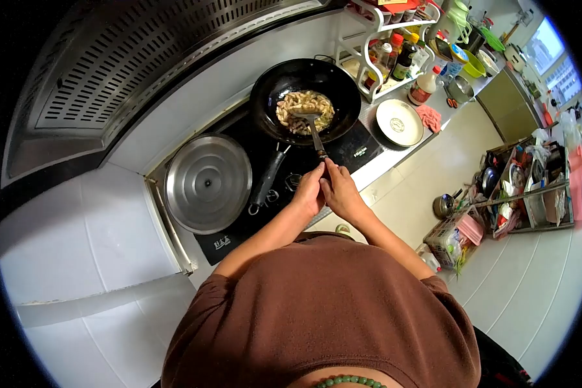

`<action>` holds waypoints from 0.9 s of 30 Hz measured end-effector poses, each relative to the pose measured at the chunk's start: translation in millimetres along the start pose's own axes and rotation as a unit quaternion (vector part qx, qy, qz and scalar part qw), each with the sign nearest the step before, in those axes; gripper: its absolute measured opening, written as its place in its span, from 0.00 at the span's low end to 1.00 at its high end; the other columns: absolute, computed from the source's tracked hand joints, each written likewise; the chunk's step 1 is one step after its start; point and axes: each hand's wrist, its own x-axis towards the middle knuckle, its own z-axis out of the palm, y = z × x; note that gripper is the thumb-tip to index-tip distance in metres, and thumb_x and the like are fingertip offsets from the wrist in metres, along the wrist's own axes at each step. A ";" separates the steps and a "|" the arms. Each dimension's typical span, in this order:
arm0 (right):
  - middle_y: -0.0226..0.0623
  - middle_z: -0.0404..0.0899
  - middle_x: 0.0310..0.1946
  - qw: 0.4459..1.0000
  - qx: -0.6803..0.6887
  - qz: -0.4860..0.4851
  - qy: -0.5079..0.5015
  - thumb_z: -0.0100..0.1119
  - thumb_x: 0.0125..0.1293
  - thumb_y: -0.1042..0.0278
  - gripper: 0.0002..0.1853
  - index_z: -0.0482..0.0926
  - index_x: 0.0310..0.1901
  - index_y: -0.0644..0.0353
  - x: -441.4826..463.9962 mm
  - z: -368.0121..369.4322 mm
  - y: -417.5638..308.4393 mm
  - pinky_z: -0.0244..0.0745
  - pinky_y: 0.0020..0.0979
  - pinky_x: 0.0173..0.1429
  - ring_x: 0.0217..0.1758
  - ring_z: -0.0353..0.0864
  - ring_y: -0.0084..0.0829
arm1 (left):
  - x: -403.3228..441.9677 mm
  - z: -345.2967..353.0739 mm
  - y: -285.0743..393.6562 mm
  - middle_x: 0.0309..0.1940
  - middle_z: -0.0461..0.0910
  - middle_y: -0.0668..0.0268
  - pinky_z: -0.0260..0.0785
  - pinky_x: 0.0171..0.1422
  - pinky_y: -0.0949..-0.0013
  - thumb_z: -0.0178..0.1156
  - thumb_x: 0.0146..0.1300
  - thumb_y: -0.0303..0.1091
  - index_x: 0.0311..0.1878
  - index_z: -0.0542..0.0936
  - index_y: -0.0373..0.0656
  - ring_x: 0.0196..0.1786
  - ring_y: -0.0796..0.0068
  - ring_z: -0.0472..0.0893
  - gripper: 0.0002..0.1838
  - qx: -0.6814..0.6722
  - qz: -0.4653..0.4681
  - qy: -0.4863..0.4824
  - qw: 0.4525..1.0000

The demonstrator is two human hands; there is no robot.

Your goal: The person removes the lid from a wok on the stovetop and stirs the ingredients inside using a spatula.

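A black wok (262, 97) on the cooktop holds small strips of cooked food (295, 101), which look like meat. The metal head of a wok spatula (315, 137) rests in the food, its handle slanting back toward me. My right hand (344, 194) is closed round the handle's near end. My left hand (309, 191) lies against it from the other side, fingers closed at the same handle; its grip is partly hidden. The wok's own black handle (268, 178) points toward me, left of both hands.
A round metal lid (207, 183) lies left on the black cooktop (362, 147). Right of the wok are a white plate (399, 123), a pink cloth (429, 118), a red-capped bottle (424, 87) and a seasoning rack (370, 58). A range hood (110, 71) hangs above left; crates (456, 236) stand right.
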 end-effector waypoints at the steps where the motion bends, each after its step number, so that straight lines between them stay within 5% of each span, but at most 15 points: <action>1: 0.58 0.71 0.44 1.000 0.013 -0.006 -0.002 0.51 0.63 0.68 0.27 0.60 0.62 0.69 1.0 -0.6 -0.7 0.71 0.41 0.50 0.42 0.75 0.54 | -4.3 2.4 2.9 0.38 0.77 0.70 0.71 0.41 0.69 0.47 0.69 0.45 0.44 0.76 0.48 0.40 0.74 0.76 0.14 -0.006 -0.001 0.001 1.000; 4: 0.48 0.75 0.42 0.983 0.177 0.056 -0.003 0.53 0.63 0.70 0.24 0.63 0.60 0.62 6.3 9.9 9.5 0.72 0.35 0.48 0.42 0.77 0.42 | -4.8 -6.1 4.8 0.41 0.78 0.68 0.71 0.43 0.63 0.49 0.67 0.51 0.43 0.78 0.50 0.43 0.71 0.77 0.16 0.015 -0.052 0.031 0.998; 7: 0.36 0.76 0.38 0.920 0.352 0.166 -0.038 0.54 0.64 0.70 0.20 0.65 0.57 0.57 8.5 10.5 9.1 0.71 0.29 0.47 0.41 0.75 0.30 | 8.3 -27.6 1.3 0.38 0.78 0.69 0.70 0.39 0.64 0.49 0.65 0.54 0.41 0.77 0.55 0.40 0.71 0.77 0.16 -0.006 -0.070 -0.107 0.992; 8: 0.29 0.73 0.34 0.902 0.389 0.184 -0.034 0.53 0.65 0.71 0.15 0.65 0.52 0.56 9.6 9.7 5.8 0.70 0.24 0.41 0.37 0.72 0.21 | 11.7 -30.3 -3.7 0.35 0.79 0.71 0.70 0.39 0.65 0.49 0.65 0.55 0.41 0.77 0.56 0.37 0.72 0.78 0.16 0.002 -0.078 -0.065 0.995; 12: 0.25 0.70 0.30 0.867 0.443 0.221 -0.049 0.52 0.66 0.71 0.11 0.66 0.49 0.55 11.2 6.9 1.6 0.66 0.19 0.31 0.29 0.68 0.16 | 13.4 -32.2 -4.8 0.34 0.79 0.72 0.71 0.39 0.66 0.49 0.65 0.56 0.42 0.76 0.54 0.36 0.72 0.78 0.17 -0.017 -0.066 -0.078 0.995; 21: 0.26 0.69 0.32 0.854 0.488 0.180 -0.007 0.51 0.66 0.71 0.13 0.66 0.51 0.55 -1.3 26.9 12.2 0.66 0.20 0.34 0.32 0.68 0.17 | 10.0 -32.4 -4.9 0.41 0.78 0.69 0.72 0.44 0.64 0.50 0.67 0.51 0.44 0.76 0.49 0.43 0.71 0.78 0.16 -0.018 -0.055 -0.036 0.998; 27: 0.27 0.70 0.31 0.855 0.488 0.178 0.009 0.51 0.66 0.71 0.14 0.66 0.52 0.55 -9.0 27.7 3.4 0.63 0.19 0.27 0.26 0.67 0.17 | 3.5 -30.3 -5.9 0.38 0.77 0.70 0.70 0.40 0.65 0.51 0.67 0.49 0.43 0.76 0.49 0.40 0.72 0.77 0.15 -0.004 -0.048 0.002 0.999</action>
